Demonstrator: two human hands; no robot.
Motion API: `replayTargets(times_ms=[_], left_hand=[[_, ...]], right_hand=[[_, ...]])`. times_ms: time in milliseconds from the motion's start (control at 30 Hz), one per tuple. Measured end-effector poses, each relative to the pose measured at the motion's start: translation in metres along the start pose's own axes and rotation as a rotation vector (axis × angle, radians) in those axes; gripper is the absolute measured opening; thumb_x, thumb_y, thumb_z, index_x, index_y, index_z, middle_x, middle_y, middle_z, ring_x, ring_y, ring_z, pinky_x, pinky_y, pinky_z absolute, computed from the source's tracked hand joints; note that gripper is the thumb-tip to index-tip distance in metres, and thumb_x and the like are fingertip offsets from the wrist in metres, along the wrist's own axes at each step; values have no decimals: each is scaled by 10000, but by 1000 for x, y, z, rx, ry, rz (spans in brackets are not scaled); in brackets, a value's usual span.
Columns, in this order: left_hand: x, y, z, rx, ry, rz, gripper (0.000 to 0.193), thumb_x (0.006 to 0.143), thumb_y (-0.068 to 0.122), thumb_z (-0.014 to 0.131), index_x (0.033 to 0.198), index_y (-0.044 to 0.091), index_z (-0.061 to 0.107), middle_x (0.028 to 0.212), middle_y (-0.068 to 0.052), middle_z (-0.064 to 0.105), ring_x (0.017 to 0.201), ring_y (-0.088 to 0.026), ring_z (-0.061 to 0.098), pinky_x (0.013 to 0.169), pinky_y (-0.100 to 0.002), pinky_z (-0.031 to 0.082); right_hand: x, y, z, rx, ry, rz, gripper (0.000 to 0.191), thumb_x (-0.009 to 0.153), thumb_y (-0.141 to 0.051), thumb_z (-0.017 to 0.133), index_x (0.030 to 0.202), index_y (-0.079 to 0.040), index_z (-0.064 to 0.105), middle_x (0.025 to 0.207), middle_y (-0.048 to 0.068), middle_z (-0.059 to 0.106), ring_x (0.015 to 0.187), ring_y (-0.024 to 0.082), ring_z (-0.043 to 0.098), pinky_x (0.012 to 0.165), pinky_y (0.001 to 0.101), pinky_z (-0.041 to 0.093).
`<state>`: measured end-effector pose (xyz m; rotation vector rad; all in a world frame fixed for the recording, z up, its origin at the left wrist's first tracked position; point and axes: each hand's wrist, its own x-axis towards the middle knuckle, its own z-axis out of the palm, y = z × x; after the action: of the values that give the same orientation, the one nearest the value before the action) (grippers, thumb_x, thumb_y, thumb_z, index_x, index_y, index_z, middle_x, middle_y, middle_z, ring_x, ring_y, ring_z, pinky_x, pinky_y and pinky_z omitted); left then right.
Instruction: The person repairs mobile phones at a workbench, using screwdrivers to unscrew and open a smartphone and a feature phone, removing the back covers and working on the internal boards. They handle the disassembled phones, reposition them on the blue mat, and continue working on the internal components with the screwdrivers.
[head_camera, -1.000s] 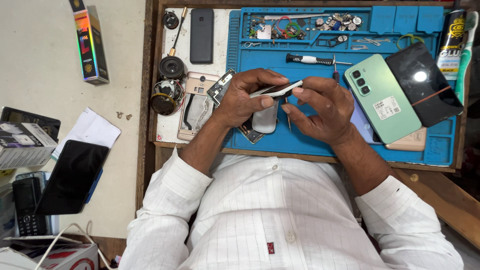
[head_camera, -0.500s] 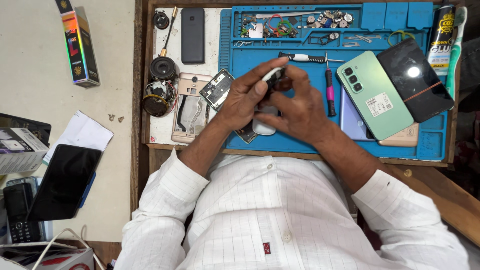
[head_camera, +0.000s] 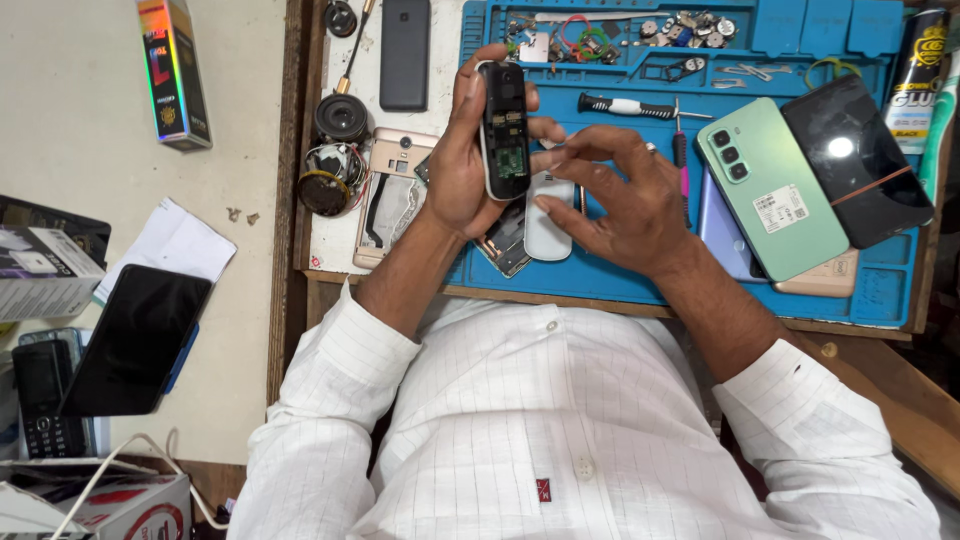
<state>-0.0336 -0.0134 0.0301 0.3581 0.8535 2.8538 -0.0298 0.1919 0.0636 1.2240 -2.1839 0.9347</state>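
My left hand (head_camera: 458, 165) grips a small opened phone (head_camera: 505, 130), back side up, with its green circuit board showing. It is lifted a little above the blue work mat (head_camera: 640, 275). My right hand (head_camera: 615, 195) hovers just to the right of the phone with fingers spread and curled, holding nothing; its fingertips are close to the phone's edge. Under the hands on the mat lie a white back cover (head_camera: 548, 225) and another opened phone part (head_camera: 505, 252).
A screwdriver (head_camera: 625, 106) and a red-handled tool (head_camera: 683, 160) lie on the mat. A green phone (head_camera: 770, 190) and a black phone (head_camera: 855, 160) are stacked at right. A gold phone frame (head_camera: 390, 195), speakers (head_camera: 335, 150) and a black phone (head_camera: 405, 52) sit at left.
The left hand has turned the small phone so its open back faces up and raised it. The right hand has let go and drawn slightly away to the right.
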Motion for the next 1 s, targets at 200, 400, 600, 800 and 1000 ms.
replayTargets(times_ms=[200,400,600,800,1000], left_hand=[[1,-7,-4,80,31,-9,427,1141,447,354,1478,186,334,1174,-132,538,1155,-403,715,949,-487,661],[2,-11,-5,202,59,-4,461,1112,478,387,1460,183,324,1137,-118,531,1084,-393,740,895,-457,684],[3,-19,-6,323,65,21,511,1079,492,496,1443,182,317,1099,-93,537,1017,-305,752,870,-447,696],[0,-25,-15,544,84,65,510,1091,470,557,1460,181,356,1047,-56,561,935,-130,671,842,-313,645],[0,-28,-23,776,59,150,483,1120,487,544,1467,181,403,1022,-25,607,999,-92,609,864,-256,556]], right_hand=[[-1,2,4,65,-22,-48,325,948,-145,889,1207,-82,704,1242,96,587,989,195,724,840,314,633],[-7,3,7,19,-79,-75,388,910,-196,883,1238,-56,729,1126,79,640,827,167,678,682,315,560],[-8,7,9,75,-106,-58,332,911,-201,872,1159,-30,733,1052,80,669,809,157,685,667,305,554],[-10,9,9,22,-111,-108,260,929,-229,850,1053,-28,741,1007,71,677,1131,266,744,662,287,550],[-11,8,12,-121,-95,-166,298,956,-333,832,993,-45,765,985,52,710,921,160,728,668,296,549]])
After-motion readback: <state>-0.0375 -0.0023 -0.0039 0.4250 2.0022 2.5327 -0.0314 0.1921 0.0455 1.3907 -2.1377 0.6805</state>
